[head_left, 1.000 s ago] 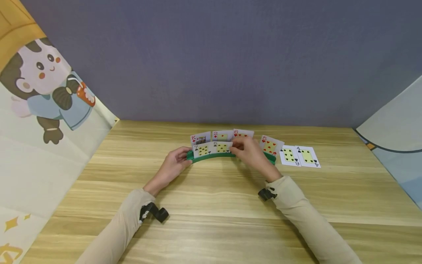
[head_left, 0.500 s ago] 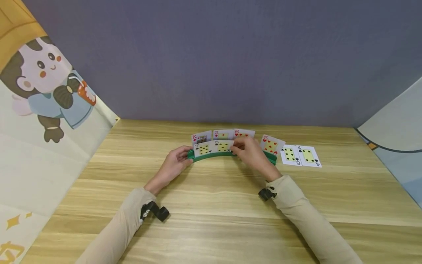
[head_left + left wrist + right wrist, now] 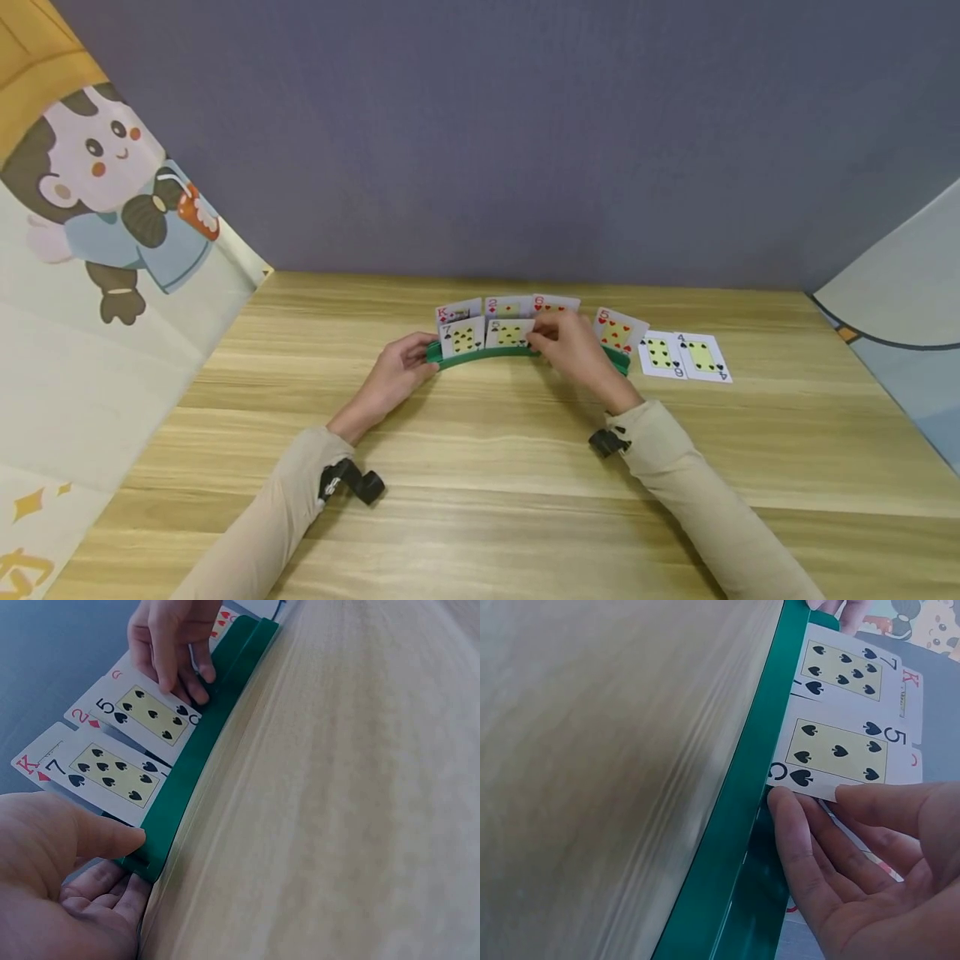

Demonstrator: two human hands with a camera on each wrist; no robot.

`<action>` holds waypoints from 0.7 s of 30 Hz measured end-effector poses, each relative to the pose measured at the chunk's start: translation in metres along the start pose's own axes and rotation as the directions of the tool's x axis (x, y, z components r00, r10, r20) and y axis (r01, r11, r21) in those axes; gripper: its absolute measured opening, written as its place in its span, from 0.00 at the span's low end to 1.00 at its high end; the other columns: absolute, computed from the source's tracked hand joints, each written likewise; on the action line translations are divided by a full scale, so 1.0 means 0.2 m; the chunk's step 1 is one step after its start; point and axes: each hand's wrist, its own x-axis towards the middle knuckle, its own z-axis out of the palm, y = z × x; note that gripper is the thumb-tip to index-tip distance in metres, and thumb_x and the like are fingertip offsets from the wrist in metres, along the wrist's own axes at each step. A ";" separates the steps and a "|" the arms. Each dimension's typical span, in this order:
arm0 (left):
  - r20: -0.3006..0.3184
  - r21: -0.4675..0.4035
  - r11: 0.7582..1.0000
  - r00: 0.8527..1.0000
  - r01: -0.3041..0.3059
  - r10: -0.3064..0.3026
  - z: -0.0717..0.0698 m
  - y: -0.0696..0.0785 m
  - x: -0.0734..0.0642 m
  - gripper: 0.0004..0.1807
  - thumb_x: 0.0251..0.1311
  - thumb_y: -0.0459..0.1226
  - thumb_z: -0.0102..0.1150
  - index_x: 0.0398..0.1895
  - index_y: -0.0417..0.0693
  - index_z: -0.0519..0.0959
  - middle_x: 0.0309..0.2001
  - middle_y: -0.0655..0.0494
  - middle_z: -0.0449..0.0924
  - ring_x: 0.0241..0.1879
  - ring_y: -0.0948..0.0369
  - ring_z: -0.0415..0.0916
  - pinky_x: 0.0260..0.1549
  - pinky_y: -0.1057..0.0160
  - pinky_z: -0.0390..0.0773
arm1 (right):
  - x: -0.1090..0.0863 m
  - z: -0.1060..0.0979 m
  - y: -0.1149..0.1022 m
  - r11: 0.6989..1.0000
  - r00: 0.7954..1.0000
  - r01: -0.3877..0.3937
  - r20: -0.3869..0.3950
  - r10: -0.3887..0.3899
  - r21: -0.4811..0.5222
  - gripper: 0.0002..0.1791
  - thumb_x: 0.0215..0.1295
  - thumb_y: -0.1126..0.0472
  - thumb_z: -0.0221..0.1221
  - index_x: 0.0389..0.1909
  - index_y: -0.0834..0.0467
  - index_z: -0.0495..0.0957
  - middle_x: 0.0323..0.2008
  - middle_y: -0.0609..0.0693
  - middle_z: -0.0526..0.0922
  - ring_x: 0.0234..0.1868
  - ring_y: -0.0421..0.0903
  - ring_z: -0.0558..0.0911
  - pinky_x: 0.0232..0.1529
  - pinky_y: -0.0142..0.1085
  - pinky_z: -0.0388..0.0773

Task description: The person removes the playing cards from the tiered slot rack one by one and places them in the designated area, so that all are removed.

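My left hand grips the left end of a curved green card holder, its thumb on the front in the left wrist view. My right hand pinches the right edge of the five of spades, which stands in the front row with its lower edge at the holder. Left of it stands the seven of spades, a narrow gap between the two. Behind them are the king of diamonds, the two of diamonds and a red six, partly hidden by my right hand. A five of hearts leans at the right end.
Two black-suited cards lie face up on the wooden table right of the holder: a four of spades and a partly covered card. A dark wall panel rises behind the table's far edge.
The five of spades has shifted slightly right with my right hand's fingers, and a gap now shows between it and the seven. My left hand stays at the holder's end.
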 end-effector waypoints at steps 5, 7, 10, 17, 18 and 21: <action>0.002 0.003 1.000 1.000 -0.004 0.004 0.00 0.00 0.00 0.24 0.62 0.23 0.58 0.63 0.33 0.71 0.60 0.35 0.76 0.59 0.45 0.76 0.60 0.57 0.77 | 0.00 -0.01 0.00 1.000 1.000 -0.004 -0.001 0.004 -0.005 0.08 0.71 0.63 0.59 0.36 0.62 0.84 0.33 0.57 0.86 0.34 0.53 0.85 0.28 0.38 0.83; -0.002 0.003 1.000 1.000 0.002 -0.002 0.00 0.00 0.00 0.25 0.62 0.23 0.58 0.63 0.34 0.71 0.60 0.35 0.76 0.59 0.45 0.76 0.60 0.58 0.77 | 0.00 -0.01 0.00 1.000 1.000 0.001 -0.002 -0.001 -0.004 0.08 0.71 0.64 0.59 0.36 0.62 0.84 0.33 0.57 0.86 0.34 0.53 0.85 0.28 0.38 0.83; -0.008 0.000 1.000 1.000 0.014 -0.014 -0.01 0.00 -0.01 0.25 0.62 0.23 0.58 0.63 0.34 0.71 0.60 0.36 0.76 0.59 0.46 0.76 0.59 0.58 0.78 | 0.00 -0.01 -0.01 1.000 1.000 0.005 -0.003 -0.005 -0.004 0.07 0.71 0.64 0.59 0.36 0.62 0.84 0.33 0.57 0.86 0.34 0.53 0.85 0.28 0.39 0.83; 0.002 -0.004 1.000 1.000 0.017 -0.017 0.00 -0.01 0.00 0.24 0.62 0.23 0.58 0.63 0.35 0.72 0.59 0.37 0.77 0.59 0.47 0.76 0.60 0.58 0.77 | -0.01 -0.03 -0.02 1.000 0.999 -0.001 -0.035 0.000 -0.032 0.08 0.71 0.63 0.59 0.34 0.61 0.84 0.31 0.56 0.86 0.31 0.52 0.85 0.28 0.40 0.82; 0.002 -0.005 1.000 1.000 0.014 -0.014 0.00 -0.01 0.00 0.24 0.62 0.23 0.58 0.63 0.35 0.72 0.59 0.37 0.77 0.59 0.47 0.76 0.60 0.57 0.77 | -0.02 -0.03 -0.02 0.999 0.999 0.006 -0.038 -0.007 -0.034 0.08 0.71 0.63 0.59 0.33 0.61 0.84 0.30 0.55 0.86 0.31 0.52 0.85 0.28 0.40 0.81; 0.003 -0.008 1.000 1.000 0.010 -0.010 0.00 0.00 0.00 0.24 0.62 0.23 0.58 0.63 0.35 0.72 0.59 0.37 0.77 0.58 0.47 0.76 0.60 0.57 0.77 | -0.04 -0.04 -0.02 0.999 0.998 0.030 -0.050 -0.032 -0.041 0.09 0.70 0.64 0.60 0.31 0.61 0.83 0.29 0.55 0.86 0.30 0.51 0.84 0.30 0.40 0.80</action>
